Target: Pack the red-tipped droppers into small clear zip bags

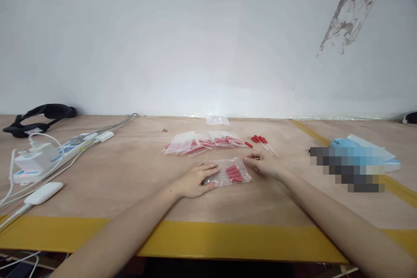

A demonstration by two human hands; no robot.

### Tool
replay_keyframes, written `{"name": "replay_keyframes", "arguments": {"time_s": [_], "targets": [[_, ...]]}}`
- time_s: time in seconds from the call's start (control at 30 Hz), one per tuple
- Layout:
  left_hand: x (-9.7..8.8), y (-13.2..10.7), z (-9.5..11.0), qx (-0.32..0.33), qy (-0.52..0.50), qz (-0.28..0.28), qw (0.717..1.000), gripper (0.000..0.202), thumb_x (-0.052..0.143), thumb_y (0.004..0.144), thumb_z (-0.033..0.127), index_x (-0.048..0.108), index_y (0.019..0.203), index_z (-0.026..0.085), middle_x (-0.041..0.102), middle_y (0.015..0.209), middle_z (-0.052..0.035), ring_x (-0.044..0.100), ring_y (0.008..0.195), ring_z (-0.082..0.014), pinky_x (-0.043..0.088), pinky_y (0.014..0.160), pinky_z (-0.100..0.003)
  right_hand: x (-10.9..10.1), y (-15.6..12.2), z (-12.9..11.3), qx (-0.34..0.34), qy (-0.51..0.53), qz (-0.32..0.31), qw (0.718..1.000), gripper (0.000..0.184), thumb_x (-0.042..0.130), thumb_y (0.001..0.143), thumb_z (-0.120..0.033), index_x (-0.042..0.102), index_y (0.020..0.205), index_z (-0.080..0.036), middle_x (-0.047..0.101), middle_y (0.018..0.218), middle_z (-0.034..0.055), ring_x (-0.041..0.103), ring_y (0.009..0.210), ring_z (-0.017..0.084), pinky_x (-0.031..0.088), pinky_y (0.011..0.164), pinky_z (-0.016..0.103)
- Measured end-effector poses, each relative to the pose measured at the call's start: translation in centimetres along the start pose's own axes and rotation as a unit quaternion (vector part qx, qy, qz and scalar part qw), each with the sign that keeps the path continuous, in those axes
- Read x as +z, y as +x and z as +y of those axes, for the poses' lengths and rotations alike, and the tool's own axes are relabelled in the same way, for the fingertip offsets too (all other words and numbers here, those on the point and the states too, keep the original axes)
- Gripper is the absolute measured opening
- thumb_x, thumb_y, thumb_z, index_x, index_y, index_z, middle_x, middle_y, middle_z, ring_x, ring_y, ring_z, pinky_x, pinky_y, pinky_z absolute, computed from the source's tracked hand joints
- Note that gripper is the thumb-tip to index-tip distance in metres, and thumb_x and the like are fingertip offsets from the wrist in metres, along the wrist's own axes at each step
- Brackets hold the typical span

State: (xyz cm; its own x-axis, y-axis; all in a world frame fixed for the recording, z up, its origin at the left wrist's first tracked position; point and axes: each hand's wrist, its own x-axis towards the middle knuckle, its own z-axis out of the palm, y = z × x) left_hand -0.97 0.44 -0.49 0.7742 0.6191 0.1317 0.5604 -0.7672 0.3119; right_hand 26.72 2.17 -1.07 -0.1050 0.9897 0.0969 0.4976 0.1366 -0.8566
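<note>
Bag [232,173], left hand [195,180] flat, right hand [260,163] pinching

The left hand [195,180] lies flat, fingers extended, on the left end of a clear bag [235,173] holding red-capped droppers, at the table [130,169] centre. The right hand [261,164] touches the bag's far right corner; whether it grips cannot be told. Toward the far edge: a pile of filled bags [202,143], with loose droppers [264,143] just beside it. Left edge: a power strip [67,150] with cables. Right edge: a blue packet [361,143].
</note>
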Motion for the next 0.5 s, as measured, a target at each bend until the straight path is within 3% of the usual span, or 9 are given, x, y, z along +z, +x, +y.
{"name": "replay_keyframes", "arguments": {"time_s": [0.07,0.13,0.2,0.33,0.43,0.5], "targets": [[0.0,0.0,-0.1,-0.001,-0.001,-0.001,1.000,0.056,0.038,0.085,0.053,0.034,0.132,0.024,0.031,0.139,-0.0042,0.026,0.128,-0.0216,0.022,0.106,-0.037,-1.4,1.2,0.5,-0.026,-0.118,0.106,0.987,0.015,0.056,0.069,-0.031,0.064,0.072,-0.019,0.065,0.070,0.0030,0.057,0.064,0.016,0.044,0.061,0.029],[0.0,0.1,-0.1,0.000,-0.004,0.001,1.000,0.056,0.038,0.085,0.053,0.034,0.132,0.024,0.031,0.139,-0.0042,0.026,0.128,-0.0216,0.022,0.106,-0.037,-2.4,2.7,0.9,-0.021,-0.231,0.171,0.958,0.016,0.053,0.071,-0.025,0.065,0.078,-0.017,0.066,0.083,0.0071,0.058,0.076,0.019,0.043,0.070,0.031],[0.0,0.1,-0.1,0.002,-0.006,0.002,1.000,0.056,0.038,0.085,0.053,0.034,0.132,0.024,0.031,0.139,-0.0043,0.027,0.128,-0.0218,0.022,0.106,-0.037,-2.8,4.0,1.3,-0.004,-0.303,0.176,0.937,0.020,0.050,0.072,-0.023,0.065,0.083,-0.015,0.064,0.093,0.0103,0.057,0.086,0.021,0.041,0.076,0.031],[0.0,0.1,-0.1,0.005,-0.007,0.001,1.000,0.056,0.038,0.085,0.052,0.034,0.132,0.023,0.031,0.139,-0.0050,0.027,0.128,-0.0221,0.022,0.106,-0.038,-2.3,5.5,1.6,0.042,-0.367,0.138,0.919,0.019,0.049,0.074,-0.024,0.066,0.072,-0.015,0.063,0.093,0.0130,0.056,0.091,0.023,0.040,0.075,0.031],[0.1,0.1,-0.2,0.007,-0.006,0.004,1.000,0.056,0.039,0.084,0.052,0.034,0.132,0.023,0.032,0.138,-0.0050,0.027,0.128,-0.0222,0.022,0.106,-0.038,-2.1,5.3,1.5,0.058,-0.369,0.162,0.913,0.018,0.049,0.074,-0.023,0.064,0.074,-0.014,0.061,0.093,0.0155,0.057,0.087,0.024,0.040,0.072,0.032],[0.2,0.1,-0.2,0.007,-0.004,0.002,1.000,0.057,0.039,0.084,0.053,0.034,0.132,0.023,0.032,0.138,-0.0048,0.027,0.128,-0.0217,0.022,0.106,-0.038,-2.3,4.7,1.4,0.041,-0.332,0.185,0.924,0.017,0.048,0.075,-0.023,0.062,0.078,-0.014,0.061,0.089,0.0141,0.058,0.083,0.022,0.041,0.070,0.031]]}}
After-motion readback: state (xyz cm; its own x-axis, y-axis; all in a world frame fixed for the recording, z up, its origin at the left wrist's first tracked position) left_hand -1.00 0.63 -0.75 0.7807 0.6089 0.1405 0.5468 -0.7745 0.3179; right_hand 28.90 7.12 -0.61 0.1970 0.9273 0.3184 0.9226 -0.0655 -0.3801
